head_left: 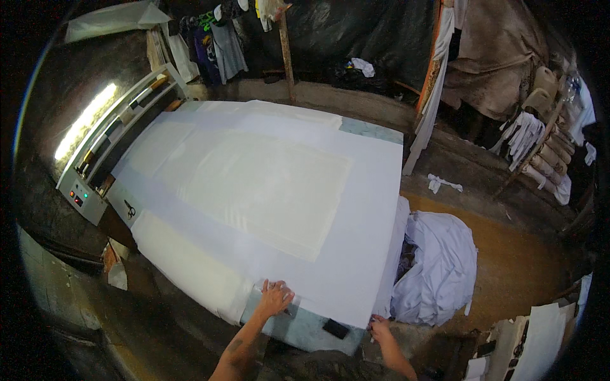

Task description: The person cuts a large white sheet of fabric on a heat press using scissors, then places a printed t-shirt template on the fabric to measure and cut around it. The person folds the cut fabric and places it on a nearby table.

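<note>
Pressing flat with spread, released fingers, the left hand [275, 297] rests on the white sheet [267, 190] covering the table [304, 329], while the right hand [380, 328] at 5 o'clock pinches the sheet's near corner.

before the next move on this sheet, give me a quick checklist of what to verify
1. Left hand flat on the near edge of the white sheet: ok.
2. Right hand at the sheet's near right corner: ok; whether it pinches the edge, cannot tell.
3. Sheet lying smooth across the table: ok, no big folds visible.
4. Scissors off the cloth's middle, at the left edge: ok.
5. Small black object on the bare table between the hands: not ok, close to the edge being handled.
6. White cloth heap beside the table, apart from the sheet: cannot tell.
</note>
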Demonstrator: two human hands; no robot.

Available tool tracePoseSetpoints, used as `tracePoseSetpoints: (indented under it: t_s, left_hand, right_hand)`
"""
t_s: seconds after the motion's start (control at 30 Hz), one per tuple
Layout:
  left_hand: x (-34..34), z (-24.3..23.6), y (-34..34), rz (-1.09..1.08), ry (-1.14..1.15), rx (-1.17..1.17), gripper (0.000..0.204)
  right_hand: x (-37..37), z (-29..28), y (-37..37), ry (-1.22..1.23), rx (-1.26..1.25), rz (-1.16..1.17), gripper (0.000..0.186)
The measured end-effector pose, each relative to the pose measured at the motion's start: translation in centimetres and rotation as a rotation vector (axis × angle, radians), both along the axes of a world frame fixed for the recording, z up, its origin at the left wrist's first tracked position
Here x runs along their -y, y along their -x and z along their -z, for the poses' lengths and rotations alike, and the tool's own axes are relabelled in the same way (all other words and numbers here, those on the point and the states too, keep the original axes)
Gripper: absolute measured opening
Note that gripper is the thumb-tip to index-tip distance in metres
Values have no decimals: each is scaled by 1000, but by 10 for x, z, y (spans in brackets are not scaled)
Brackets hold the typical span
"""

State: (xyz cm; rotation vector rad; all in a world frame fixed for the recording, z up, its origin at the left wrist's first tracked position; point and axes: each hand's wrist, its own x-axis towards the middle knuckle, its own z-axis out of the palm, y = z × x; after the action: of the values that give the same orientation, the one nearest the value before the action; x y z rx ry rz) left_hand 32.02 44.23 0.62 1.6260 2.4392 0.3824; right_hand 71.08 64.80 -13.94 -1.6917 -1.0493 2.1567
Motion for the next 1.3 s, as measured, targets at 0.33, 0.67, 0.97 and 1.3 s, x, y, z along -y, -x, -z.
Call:
tracePoseSetpoints:
  t_s: [0.33, 0.67, 0.97, 1.3]
  left_hand:
    - [-56, -19, 201, -195, -144, -106, 51]
    - [-65, 2, 249, -293, -118, 7, 63]
    - [-69, -3, 242, -284, -155, 10, 60]
    - [-68, 13, 230, -268, -84, -22, 51]
  right_hand:
    - [-66, -151, 217, -926, 69, -174, 36]
    - [-43, -121, 439, -383, 296, 123, 79]
    - [-80, -147, 438, -236, -7, 124, 57]
    - [-91, -171, 424, -294, -395, -12, 32]
